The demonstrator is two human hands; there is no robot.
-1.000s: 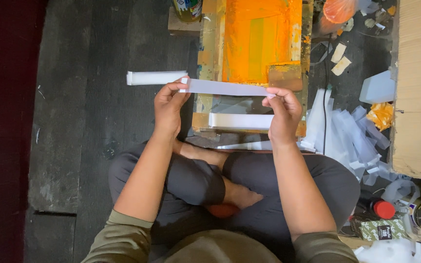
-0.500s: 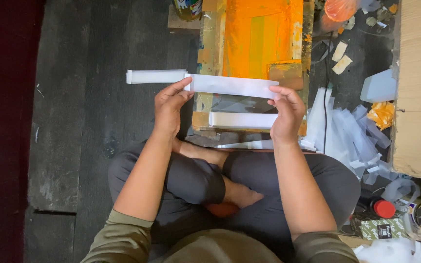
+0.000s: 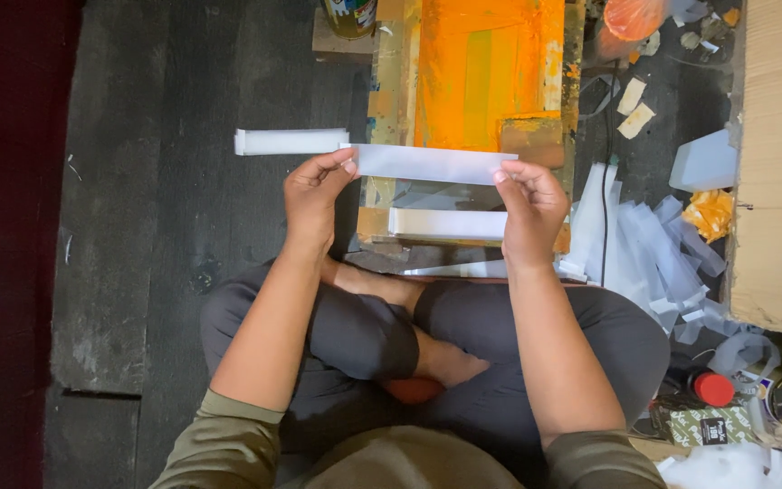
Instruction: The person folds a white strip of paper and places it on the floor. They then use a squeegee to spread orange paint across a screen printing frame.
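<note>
A long white paper strip (image 3: 432, 164) is held stretched at mid-frame, pinched at its ends by the left hand (image 3: 316, 195) and the right hand (image 3: 529, 206). Two finished stacks lie nearby: one (image 3: 290, 141) left of centre, one (image 3: 447, 224) below the orange frame (image 3: 481, 72); loose strips (image 3: 653, 249) remain at right.

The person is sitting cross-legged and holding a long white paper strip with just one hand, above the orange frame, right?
Not quite. The head view shows both hands on the long white paper strip: the left hand pinches one end and the right hand pinches the other. The rest is right: the person sits cross-legged, and the strip is above the orange paint-covered frame.
</note>
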